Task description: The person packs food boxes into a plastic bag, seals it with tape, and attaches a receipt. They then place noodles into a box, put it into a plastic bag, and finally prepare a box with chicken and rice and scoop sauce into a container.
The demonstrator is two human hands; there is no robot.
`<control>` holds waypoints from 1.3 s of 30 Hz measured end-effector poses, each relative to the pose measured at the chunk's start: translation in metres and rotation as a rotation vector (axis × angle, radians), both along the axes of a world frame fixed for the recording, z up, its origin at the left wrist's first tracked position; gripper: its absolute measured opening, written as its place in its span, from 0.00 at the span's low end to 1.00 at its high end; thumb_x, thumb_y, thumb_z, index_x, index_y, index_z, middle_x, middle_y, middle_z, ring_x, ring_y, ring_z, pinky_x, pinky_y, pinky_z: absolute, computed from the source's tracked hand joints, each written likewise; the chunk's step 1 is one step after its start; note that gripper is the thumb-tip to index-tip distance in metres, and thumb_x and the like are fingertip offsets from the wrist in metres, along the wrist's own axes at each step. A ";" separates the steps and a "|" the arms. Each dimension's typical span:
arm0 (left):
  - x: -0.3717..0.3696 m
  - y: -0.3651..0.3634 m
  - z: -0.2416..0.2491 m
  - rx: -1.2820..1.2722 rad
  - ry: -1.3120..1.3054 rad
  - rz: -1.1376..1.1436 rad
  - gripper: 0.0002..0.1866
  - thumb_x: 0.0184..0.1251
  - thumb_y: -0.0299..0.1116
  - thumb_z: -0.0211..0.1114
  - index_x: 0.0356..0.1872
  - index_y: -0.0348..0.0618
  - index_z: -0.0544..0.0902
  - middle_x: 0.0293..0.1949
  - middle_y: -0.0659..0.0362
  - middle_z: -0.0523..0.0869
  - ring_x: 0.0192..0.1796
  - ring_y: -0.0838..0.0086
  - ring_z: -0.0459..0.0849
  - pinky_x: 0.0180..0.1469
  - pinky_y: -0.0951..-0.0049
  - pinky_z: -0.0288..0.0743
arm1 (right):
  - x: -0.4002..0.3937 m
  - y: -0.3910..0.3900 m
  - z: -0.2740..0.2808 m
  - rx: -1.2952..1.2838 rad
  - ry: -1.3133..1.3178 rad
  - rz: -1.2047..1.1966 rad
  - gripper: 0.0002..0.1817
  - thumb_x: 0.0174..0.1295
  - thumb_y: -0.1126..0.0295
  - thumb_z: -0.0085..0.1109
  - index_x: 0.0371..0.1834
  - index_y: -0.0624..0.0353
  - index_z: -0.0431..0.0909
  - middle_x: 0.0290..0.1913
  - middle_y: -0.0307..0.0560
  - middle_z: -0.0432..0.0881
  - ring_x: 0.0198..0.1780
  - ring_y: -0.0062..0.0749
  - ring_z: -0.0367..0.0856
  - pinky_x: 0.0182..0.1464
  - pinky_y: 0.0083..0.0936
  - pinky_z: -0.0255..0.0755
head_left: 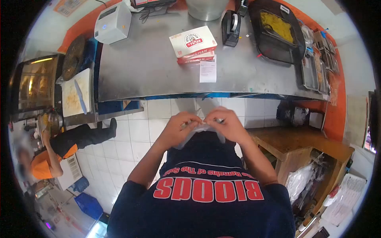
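Note:
My left hand (180,126) and my right hand (223,120) meet in front of my dark shirt, fingers pinched together at the top of a translucent plastic bag (189,138). The bag hangs below the fingers and is partly hidden by them. Beyond my hands, on the metal table (151,71), lie stacked white and red food boxes (192,41) with a paper slip (208,71) at their front. Behind them to the right stands a black tape dispenser (231,28).
A white printer (113,23) stands at the table's back left, a black tray with yellow food (278,29) at the right. Left are a cutting board (75,101) with a knife (80,96) and a person in orange and black (47,160). A wooden cabinet (297,139) stands right.

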State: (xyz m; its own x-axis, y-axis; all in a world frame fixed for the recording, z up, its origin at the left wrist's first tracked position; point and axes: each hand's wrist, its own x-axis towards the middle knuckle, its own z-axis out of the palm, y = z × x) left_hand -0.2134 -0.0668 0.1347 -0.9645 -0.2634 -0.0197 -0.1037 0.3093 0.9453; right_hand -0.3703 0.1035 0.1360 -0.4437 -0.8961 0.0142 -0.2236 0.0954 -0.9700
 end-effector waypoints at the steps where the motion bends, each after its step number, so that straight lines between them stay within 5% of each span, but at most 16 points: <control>1: 0.003 -0.006 -0.001 0.000 0.009 -0.009 0.06 0.70 0.27 0.66 0.40 0.34 0.86 0.38 0.57 0.89 0.41 0.77 0.85 0.46 0.73 0.77 | -0.002 -0.003 0.005 0.000 0.009 -0.009 0.04 0.61 0.73 0.69 0.32 0.62 0.86 0.32 0.44 0.83 0.38 0.35 0.79 0.42 0.32 0.72; 3: 0.009 -0.020 -0.002 0.326 -0.106 -0.034 0.08 0.69 0.29 0.68 0.43 0.35 0.87 0.41 0.58 0.89 0.42 0.76 0.85 0.48 0.73 0.77 | -0.004 -0.006 0.014 0.193 -0.062 0.009 0.04 0.61 0.74 0.69 0.30 0.62 0.85 0.30 0.43 0.82 0.38 0.33 0.78 0.40 0.32 0.71; 6: 0.011 -0.033 0.004 0.456 -0.286 -0.111 0.09 0.68 0.31 0.69 0.45 0.39 0.88 0.36 0.62 0.89 0.39 0.78 0.83 0.46 0.73 0.76 | 0.004 -0.016 0.002 0.186 -0.010 0.082 0.06 0.59 0.71 0.72 0.29 0.61 0.85 0.29 0.43 0.81 0.38 0.34 0.77 0.41 0.32 0.70; 10: 0.013 -0.043 -0.001 0.498 -0.309 -0.112 0.11 0.67 0.32 0.71 0.45 0.39 0.89 0.34 0.63 0.88 0.40 0.81 0.82 0.45 0.75 0.76 | 0.015 -0.028 0.007 0.040 0.087 0.081 0.07 0.58 0.69 0.72 0.31 0.60 0.85 0.29 0.43 0.81 0.40 0.35 0.78 0.44 0.32 0.70; 13: 0.015 -0.043 -0.007 0.444 -0.177 -0.087 0.09 0.67 0.33 0.71 0.43 0.38 0.89 0.32 0.63 0.88 0.37 0.81 0.82 0.43 0.77 0.76 | 0.015 -0.029 0.020 0.171 0.035 0.133 0.04 0.60 0.72 0.69 0.34 0.59 0.86 0.32 0.43 0.83 0.42 0.37 0.79 0.47 0.33 0.71; 20: 0.012 -0.041 -0.003 0.538 -0.357 -0.145 0.11 0.66 0.35 0.73 0.41 0.37 0.88 0.34 0.62 0.88 0.35 0.81 0.82 0.39 0.77 0.76 | 0.011 -0.026 0.011 0.138 0.140 0.198 0.09 0.56 0.71 0.70 0.39 0.57 0.86 0.37 0.48 0.84 0.46 0.46 0.79 0.52 0.37 0.72; 23: 0.009 -0.034 -0.008 0.508 -0.379 -0.125 0.11 0.67 0.34 0.72 0.42 0.36 0.87 0.38 0.59 0.89 0.37 0.79 0.83 0.42 0.75 0.79 | 0.014 -0.025 0.019 0.112 0.153 0.123 0.13 0.52 0.72 0.73 0.42 0.56 0.86 0.37 0.47 0.85 0.47 0.45 0.80 0.53 0.37 0.71; 25: 0.004 -0.023 -0.020 0.527 -0.348 -0.060 0.10 0.68 0.32 0.71 0.43 0.36 0.86 0.39 0.58 0.89 0.38 0.78 0.84 0.42 0.75 0.79 | 0.025 -0.026 0.036 0.073 0.607 -0.336 0.15 0.52 0.74 0.72 0.44 0.58 0.84 0.38 0.46 0.85 0.46 0.44 0.80 0.52 0.36 0.72; 26: 0.001 -0.018 -0.028 0.738 -0.276 0.094 0.08 0.68 0.30 0.70 0.43 0.37 0.86 0.39 0.58 0.88 0.39 0.77 0.84 0.42 0.73 0.80 | 0.029 -0.019 0.035 0.072 0.607 -0.335 0.15 0.52 0.74 0.72 0.44 0.58 0.84 0.38 0.46 0.85 0.46 0.44 0.80 0.52 0.36 0.72; 28: -0.005 -0.007 -0.035 0.944 -0.198 0.251 0.07 0.69 0.29 0.69 0.43 0.38 0.85 0.40 0.58 0.88 0.40 0.76 0.85 0.43 0.72 0.81 | 0.036 -0.003 0.025 0.062 0.333 -0.694 0.14 0.55 0.72 0.73 0.44 0.60 0.83 0.40 0.43 0.86 0.44 0.34 0.81 0.50 0.29 0.73; 29: -0.007 0.000 -0.036 0.984 -0.139 0.296 0.06 0.69 0.28 0.69 0.42 0.39 0.84 0.41 0.58 0.87 0.42 0.75 0.85 0.45 0.71 0.82 | 0.035 -0.002 0.020 0.060 0.333 -0.697 0.14 0.55 0.72 0.73 0.44 0.60 0.83 0.40 0.43 0.86 0.44 0.34 0.81 0.50 0.29 0.73; 32: -0.009 0.012 -0.041 0.984 -0.062 0.256 0.05 0.70 0.28 0.68 0.42 0.40 0.83 0.43 0.58 0.86 0.45 0.74 0.84 0.49 0.70 0.83 | 0.040 -0.006 0.003 0.185 -0.453 -0.543 0.13 0.61 0.65 0.74 0.42 0.61 0.84 0.38 0.38 0.85 0.39 0.19 0.80 0.43 0.19 0.74; 37: -0.016 0.022 -0.041 1.123 -0.163 0.298 0.07 0.71 0.30 0.69 0.44 0.41 0.82 0.45 0.60 0.85 0.49 0.75 0.83 0.53 0.71 0.80 | 0.038 -0.001 -0.021 0.112 -0.522 -0.449 0.08 0.64 0.71 0.69 0.43 0.62 0.86 0.38 0.40 0.86 0.40 0.21 0.81 0.44 0.21 0.74; 39: -0.016 0.022 -0.047 0.954 -0.267 0.285 0.08 0.71 0.32 0.69 0.46 0.43 0.82 0.45 0.61 0.85 0.49 0.75 0.83 0.53 0.70 0.80 | 0.038 0.002 -0.021 0.120 -0.253 -0.410 0.07 0.64 0.72 0.69 0.42 0.64 0.87 0.38 0.42 0.86 0.40 0.24 0.81 0.44 0.22 0.73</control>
